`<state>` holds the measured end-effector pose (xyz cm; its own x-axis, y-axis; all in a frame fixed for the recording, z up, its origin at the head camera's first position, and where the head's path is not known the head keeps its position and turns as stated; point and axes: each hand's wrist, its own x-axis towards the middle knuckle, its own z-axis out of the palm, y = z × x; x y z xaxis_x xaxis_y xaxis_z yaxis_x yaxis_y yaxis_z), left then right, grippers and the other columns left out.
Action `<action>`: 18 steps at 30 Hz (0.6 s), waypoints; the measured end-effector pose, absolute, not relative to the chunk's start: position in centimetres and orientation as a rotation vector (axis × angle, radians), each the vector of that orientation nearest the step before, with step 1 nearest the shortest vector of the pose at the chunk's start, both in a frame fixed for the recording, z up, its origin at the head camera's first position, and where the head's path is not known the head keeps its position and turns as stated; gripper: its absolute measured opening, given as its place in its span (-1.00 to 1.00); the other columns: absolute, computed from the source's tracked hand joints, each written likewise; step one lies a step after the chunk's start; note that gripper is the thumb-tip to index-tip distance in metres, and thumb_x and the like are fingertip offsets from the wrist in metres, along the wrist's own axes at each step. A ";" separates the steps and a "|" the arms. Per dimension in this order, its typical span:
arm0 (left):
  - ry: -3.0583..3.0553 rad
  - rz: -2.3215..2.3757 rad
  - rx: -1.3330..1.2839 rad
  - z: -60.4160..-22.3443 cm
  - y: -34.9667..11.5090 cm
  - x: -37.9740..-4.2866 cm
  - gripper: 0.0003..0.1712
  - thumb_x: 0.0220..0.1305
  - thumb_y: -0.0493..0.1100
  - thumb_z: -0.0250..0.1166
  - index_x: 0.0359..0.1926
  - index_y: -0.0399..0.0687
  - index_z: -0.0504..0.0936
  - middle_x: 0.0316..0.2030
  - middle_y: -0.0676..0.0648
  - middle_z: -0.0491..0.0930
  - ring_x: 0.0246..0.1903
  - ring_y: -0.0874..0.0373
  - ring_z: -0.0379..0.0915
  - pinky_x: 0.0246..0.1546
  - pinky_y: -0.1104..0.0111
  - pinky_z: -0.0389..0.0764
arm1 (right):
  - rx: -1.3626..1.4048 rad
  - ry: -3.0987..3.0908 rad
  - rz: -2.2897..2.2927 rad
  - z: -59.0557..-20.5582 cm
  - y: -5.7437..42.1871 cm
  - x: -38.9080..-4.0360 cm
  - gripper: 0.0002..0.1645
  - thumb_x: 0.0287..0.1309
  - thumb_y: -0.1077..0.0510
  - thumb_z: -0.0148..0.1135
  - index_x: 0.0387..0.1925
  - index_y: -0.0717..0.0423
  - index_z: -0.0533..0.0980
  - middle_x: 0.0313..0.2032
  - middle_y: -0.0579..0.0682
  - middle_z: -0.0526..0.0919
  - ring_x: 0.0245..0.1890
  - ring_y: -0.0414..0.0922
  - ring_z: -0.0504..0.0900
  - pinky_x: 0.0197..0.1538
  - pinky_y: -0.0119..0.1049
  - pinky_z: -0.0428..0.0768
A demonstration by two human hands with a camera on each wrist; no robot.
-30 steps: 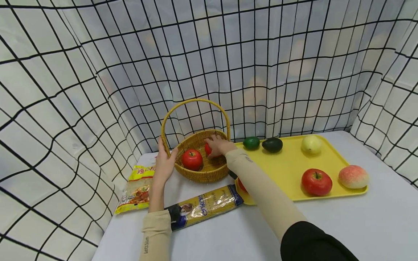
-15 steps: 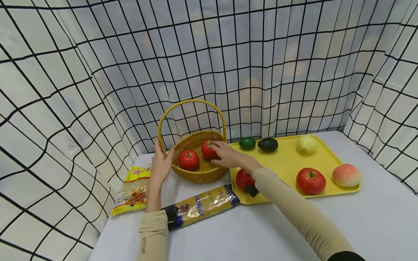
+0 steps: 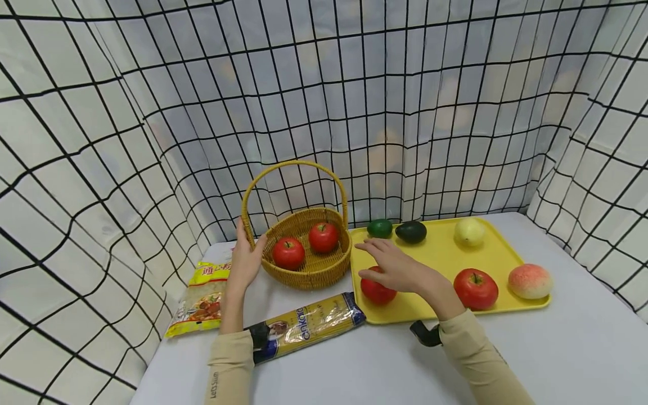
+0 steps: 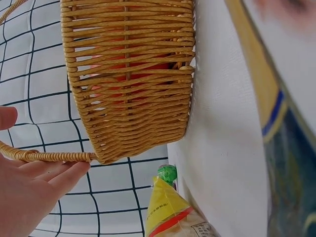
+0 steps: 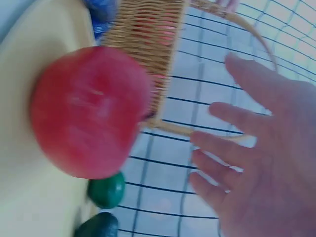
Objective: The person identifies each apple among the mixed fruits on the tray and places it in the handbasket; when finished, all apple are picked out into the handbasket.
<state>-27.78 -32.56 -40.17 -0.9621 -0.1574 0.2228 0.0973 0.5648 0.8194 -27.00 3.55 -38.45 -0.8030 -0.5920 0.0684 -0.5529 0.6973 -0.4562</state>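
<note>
In the head view my left hand point(image 3: 246, 261) straddles the left foot of the wicker basket's handle point(image 3: 245, 211). Its straight fingers touch the handle from outside, and the thumb stands apart on the inner side, as the left wrist view shows. Two red apples point(image 3: 288, 253) point(image 3: 324, 237) lie in the basket point(image 3: 306, 279). My right hand point(image 3: 397, 269), palm down with fingers spread, hovers over a third red apple point(image 3: 377, 293) at the left end of the yellow tray point(image 3: 440, 270). In the right wrist view nothing is between its fingers, and this apple point(image 5: 91, 113) sits apart from them.
On the tray are a green fruit point(image 3: 379, 228), an avocado point(image 3: 411, 232), a pale yellow fruit point(image 3: 469, 232), another red apple point(image 3: 476, 288) and a peach point(image 3: 530, 281). A pasta pack point(image 3: 311, 326) lies in front of the basket. A yellow food bag point(image 3: 199, 298) lies left. Black netting point(image 3: 385, 112) surrounds the table.
My right hand has let go of the apple in the basket's right side, withdrawn and moved right and toward me, over the tray's near-left apple. The left hand has stayed at the basket handle.
</note>
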 end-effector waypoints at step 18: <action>-2.542 -1.350 0.049 -39.9 -32.3 -27.8 -0.03 0.62 0.07 -0.04 0.64 0.17 -0.55 0.62 -0.36 -0.12 0.59 -0.34 -0.08 0.53 -0.25 0.09 | -0.835 2.726 -0.468 -41.1 3.2 -27.1 0.01 0.35 -0.19 0.26 0.62 0.01 0.03 0.62 0.26 -0.06 0.61 0.32 -0.05 0.59 0.29 0.04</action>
<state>-27.80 -32.30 -39.94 -0.9651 -0.1513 0.2139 0.0926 0.5669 0.8186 -27.13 3.16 -41.12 -0.8040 -0.5771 -0.1435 -0.4962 0.7840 -0.3730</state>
